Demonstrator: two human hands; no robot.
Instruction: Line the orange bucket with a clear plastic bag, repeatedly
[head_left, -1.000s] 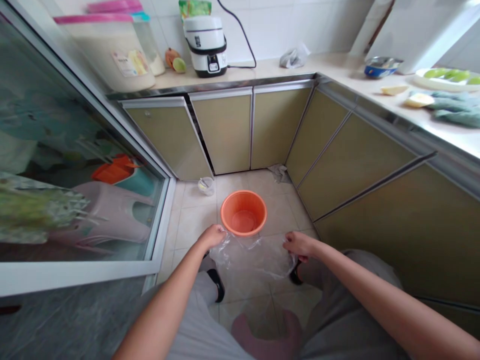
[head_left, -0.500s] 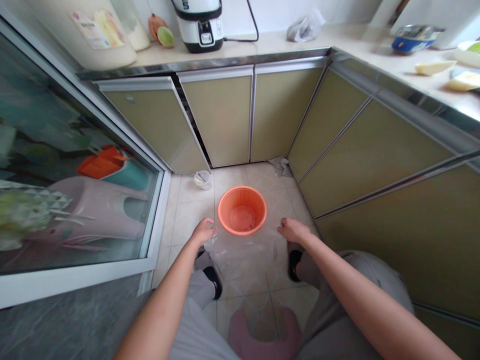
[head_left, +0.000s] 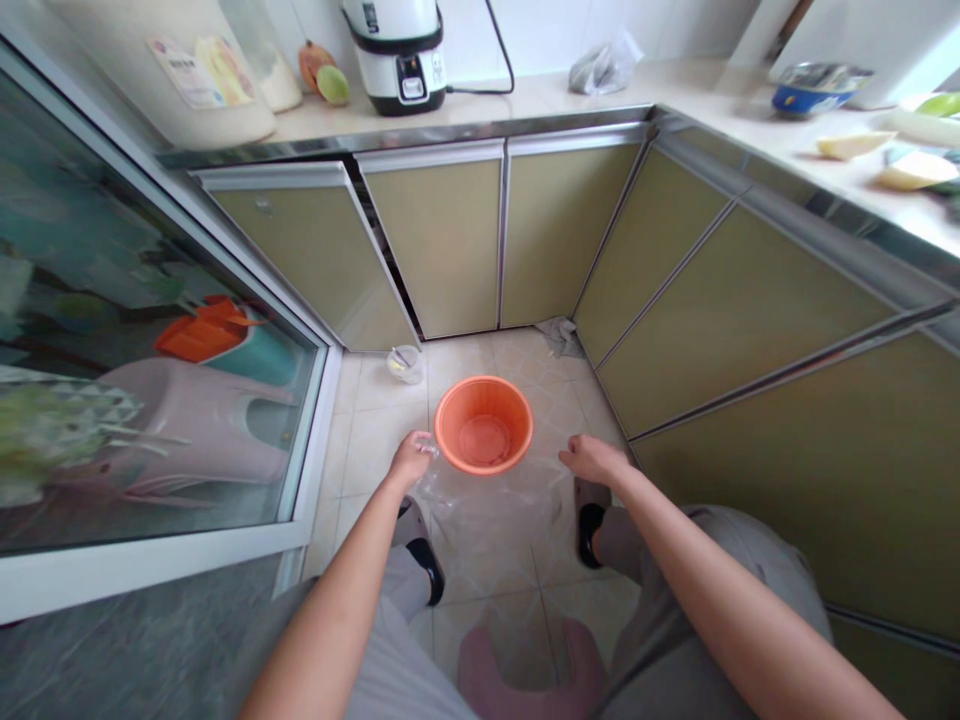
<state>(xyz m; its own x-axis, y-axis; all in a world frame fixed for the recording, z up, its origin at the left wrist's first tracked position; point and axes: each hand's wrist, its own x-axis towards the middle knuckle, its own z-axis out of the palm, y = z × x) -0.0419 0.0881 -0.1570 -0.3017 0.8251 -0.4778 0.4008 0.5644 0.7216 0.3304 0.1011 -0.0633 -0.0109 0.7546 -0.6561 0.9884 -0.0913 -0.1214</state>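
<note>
A clear, thin plastic bag point(head_left: 495, 505) stretches between my two hands, low over the floor tiles. My left hand point(head_left: 412, 455) pinches its left edge, where the film bunches and shines at the fingertips. On the other side my right hand point(head_left: 594, 458) is closed on the right edge of the film. Just beyond the bag stands an orange plastic basin point(head_left: 484, 425) on the floor, between the hands; only its bare inside shows. Neither hand touches the basin. The bag is so transparent that its far edge is hard to make out.
A small clear tub point(head_left: 405, 364) sits on the floor by a slightly ajar cabinet door point(head_left: 307, 250). A grey rag point(head_left: 561, 337) lies in the cabinet corner. Close at the left is a glass door point(head_left: 150, 430). A pink stool point(head_left: 532, 690) shows between my legs.
My view has shifted slightly. Both hands keep their grip on the bag and have barely moved; the film hangs a little differently. The basin stays in place.
</note>
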